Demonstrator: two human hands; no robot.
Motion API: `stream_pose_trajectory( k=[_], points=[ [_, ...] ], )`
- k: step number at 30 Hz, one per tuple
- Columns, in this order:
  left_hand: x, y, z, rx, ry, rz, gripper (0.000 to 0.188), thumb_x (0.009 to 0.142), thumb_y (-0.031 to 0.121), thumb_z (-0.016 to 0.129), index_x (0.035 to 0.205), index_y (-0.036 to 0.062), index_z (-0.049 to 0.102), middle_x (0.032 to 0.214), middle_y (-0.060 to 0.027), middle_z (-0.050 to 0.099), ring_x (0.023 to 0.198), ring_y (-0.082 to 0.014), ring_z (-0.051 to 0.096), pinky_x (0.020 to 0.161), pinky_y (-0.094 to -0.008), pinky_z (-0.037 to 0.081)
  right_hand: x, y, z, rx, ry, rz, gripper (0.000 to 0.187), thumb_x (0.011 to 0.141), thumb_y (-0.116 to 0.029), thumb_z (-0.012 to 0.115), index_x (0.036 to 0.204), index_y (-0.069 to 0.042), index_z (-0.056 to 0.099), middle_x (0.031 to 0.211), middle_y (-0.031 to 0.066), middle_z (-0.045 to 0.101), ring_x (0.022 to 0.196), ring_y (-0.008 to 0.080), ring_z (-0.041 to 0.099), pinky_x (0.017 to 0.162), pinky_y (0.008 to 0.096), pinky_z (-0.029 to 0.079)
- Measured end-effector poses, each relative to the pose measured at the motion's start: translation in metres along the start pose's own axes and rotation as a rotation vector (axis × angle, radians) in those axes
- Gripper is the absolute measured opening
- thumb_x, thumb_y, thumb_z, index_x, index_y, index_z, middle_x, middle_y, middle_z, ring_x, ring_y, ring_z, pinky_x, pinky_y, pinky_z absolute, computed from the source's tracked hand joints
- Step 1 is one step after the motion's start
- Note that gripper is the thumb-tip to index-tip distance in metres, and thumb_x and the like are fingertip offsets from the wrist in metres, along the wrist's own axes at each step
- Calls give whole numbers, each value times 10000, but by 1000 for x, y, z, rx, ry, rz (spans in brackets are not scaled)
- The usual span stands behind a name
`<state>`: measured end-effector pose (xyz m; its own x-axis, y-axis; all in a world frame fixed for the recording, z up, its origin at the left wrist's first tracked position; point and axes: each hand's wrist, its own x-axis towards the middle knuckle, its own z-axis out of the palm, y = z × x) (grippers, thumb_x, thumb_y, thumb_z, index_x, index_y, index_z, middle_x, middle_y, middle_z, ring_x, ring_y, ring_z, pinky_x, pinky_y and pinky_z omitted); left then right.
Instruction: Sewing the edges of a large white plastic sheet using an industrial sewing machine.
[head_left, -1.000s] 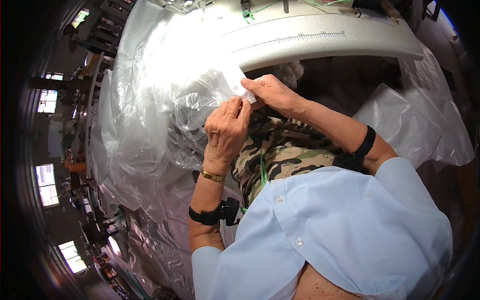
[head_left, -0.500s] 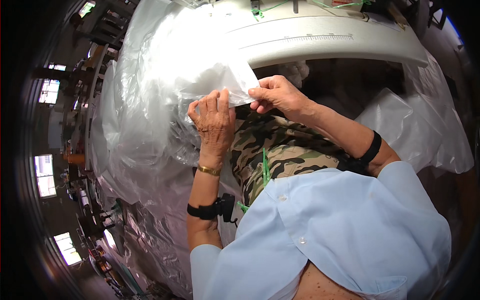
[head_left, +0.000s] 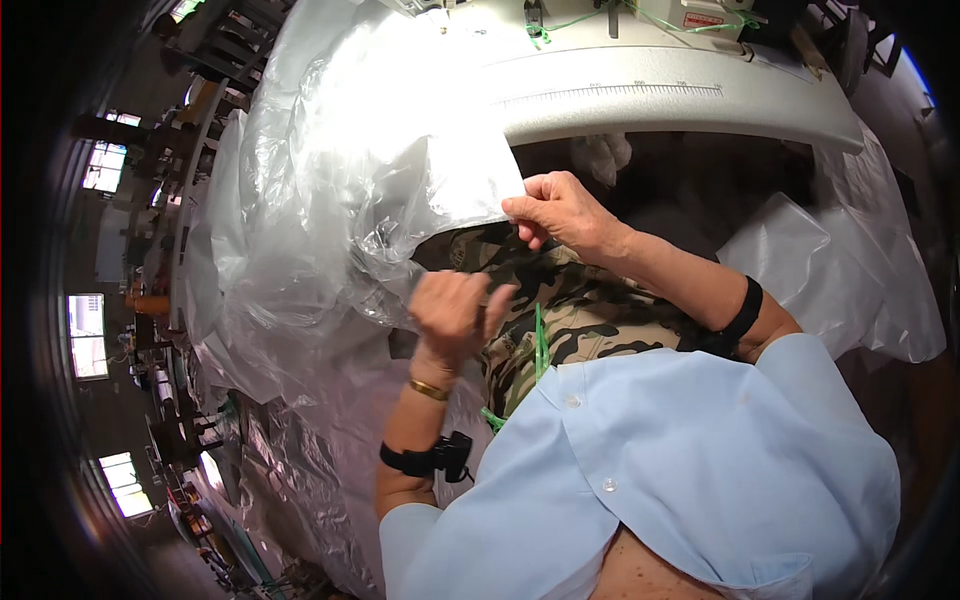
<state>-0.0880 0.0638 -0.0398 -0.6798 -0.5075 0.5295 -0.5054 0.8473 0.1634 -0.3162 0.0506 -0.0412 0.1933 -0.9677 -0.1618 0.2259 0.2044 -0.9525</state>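
Observation:
A sheet of clear plastic film [head_left: 400, 185] spills over the front of a white work surface and down the left side. My right hand [head_left: 562, 215] pinches a corner of this film between thumb and fingers, just in front of the surface's curved edge. Apart from the film, my left hand [head_left: 455, 308] hangs above my lap, closer to my body. Its fingers are curled and the thumb sticks out to the right, somewhat smeared by motion. Whether anything sits inside those fingers cannot be made out.
A ruler scale runs along the white work surface [head_left: 680, 110]. More clear film [head_left: 830, 270] hangs at the right. Green ties [head_left: 541, 345] dangle at my shirt front. A crumpled whitish bundle [head_left: 602, 157] lies under the edge. Shelves and windows line the far left.
My left hand has let go of the film's edge and dropped toward my body, its fingers curling. My right hand keeps its pinch, and the film edge between the hands now hangs looser.

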Motion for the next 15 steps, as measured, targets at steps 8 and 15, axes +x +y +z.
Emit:
stream_pose_trajectory(
  k=[8, 15],
  points=[
    [58, 20, 62, -1736, 265, -810, 388, 958, 366, 646, 1105, 8, 616, 978, -46, 641, 878, -152, 625, 766, -281, 508, -6, -5, 9, -231, 113, -208, 351, 911, -248, 631, 705, 36, 622, 592, 54, 606, 510, 77, 549, 463, 267, 452],
    [74, 14, 80, -1751, 649, -1119, 345, 897, 68, 704, 1215, 41, 572, 1071, -43, 623, 916, -138, 621, 731, -275, 538, -16, -18, 17, -801, 273, -326, 358, 926, -276, 525, 740, 8, 635, 646, 205, 617, 638, 372, 637, 626, 460, 493]
  ],
)
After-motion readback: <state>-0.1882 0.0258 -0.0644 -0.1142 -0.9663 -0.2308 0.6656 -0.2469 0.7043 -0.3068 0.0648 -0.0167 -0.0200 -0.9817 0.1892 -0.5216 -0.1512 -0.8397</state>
